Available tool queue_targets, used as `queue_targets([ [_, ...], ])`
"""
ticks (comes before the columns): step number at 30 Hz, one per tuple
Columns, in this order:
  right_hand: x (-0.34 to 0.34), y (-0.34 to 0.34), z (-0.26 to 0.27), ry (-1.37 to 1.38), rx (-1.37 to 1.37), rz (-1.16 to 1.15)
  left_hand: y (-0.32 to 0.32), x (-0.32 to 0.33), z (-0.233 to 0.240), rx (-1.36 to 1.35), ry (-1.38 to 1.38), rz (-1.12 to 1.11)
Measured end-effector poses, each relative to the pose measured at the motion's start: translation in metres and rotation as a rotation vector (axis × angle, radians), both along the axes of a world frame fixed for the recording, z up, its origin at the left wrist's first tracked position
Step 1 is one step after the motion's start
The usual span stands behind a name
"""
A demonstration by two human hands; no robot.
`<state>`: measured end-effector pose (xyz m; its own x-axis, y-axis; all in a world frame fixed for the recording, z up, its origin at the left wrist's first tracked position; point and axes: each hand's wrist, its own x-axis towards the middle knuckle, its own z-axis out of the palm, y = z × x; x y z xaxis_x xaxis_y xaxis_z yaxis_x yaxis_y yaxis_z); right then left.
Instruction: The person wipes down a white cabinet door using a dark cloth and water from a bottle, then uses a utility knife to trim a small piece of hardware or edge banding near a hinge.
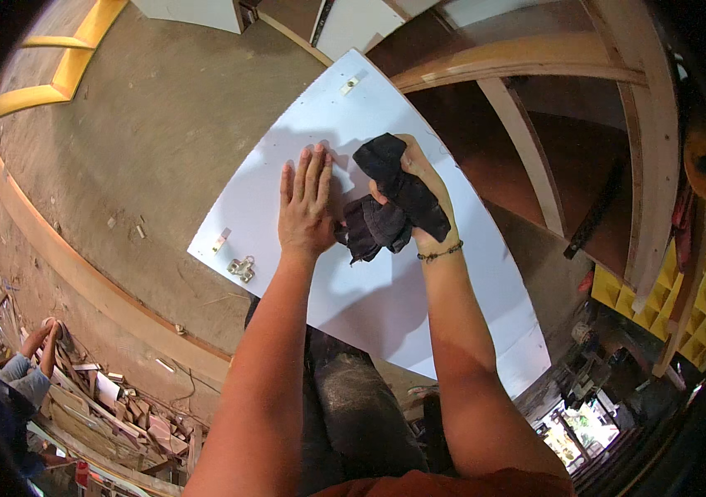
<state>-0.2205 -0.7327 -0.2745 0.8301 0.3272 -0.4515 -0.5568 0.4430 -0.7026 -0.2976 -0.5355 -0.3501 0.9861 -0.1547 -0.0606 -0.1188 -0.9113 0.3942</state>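
Note:
A white board (384, 292) lies across my lap, tilted in the view. My left hand (306, 208) rests flat on its surface, fingers extended and holding nothing. A crumpled black cloth (399, 192) is gripped in my right hand (430, 180), over the middle of the board. A metal cabinet hinge (242, 269) is fixed near the board's left corner. Close by sits a small pale bracket with a screw (221, 241). Another such bracket (349, 85) is at the far corner.
To the right stands a wooden cabinet frame (527, 68). A long wooden plank (92, 273) lies on the floor (166, 124) at left. Scrap wood (135, 416) is heaped at lower left, near another person (23, 379). Yellow frame pieces (73, 68) lie at upper left.

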Motion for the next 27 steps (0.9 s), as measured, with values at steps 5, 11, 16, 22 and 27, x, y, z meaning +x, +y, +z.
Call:
queue_targets([
  [5,-0.052,-0.043,0.013,0.048,-0.068,-0.234,0.002,-0.002,-0.001,-0.134,-0.043,0.046],
  [11,-0.085,-0.109,-0.020,0.162,-0.812,-0.276,-0.012,0.003,0.001,-0.083,-0.059,0.032],
  [16,-0.038,-0.086,-0.035,-0.331,-1.264,-0.186,-0.010,0.001,-0.001,-0.031,-0.056,0.028],
  [22,-0.024,-0.076,-0.050,-0.728,-1.665,-0.029,-0.010,0.001,-0.001,0.007,-0.055,0.028],
  [27,-0.053,-0.078,-0.053,-0.668,-1.658,0.028,-0.008,-0.001,-0.003,0.022,-0.042,0.030],
])
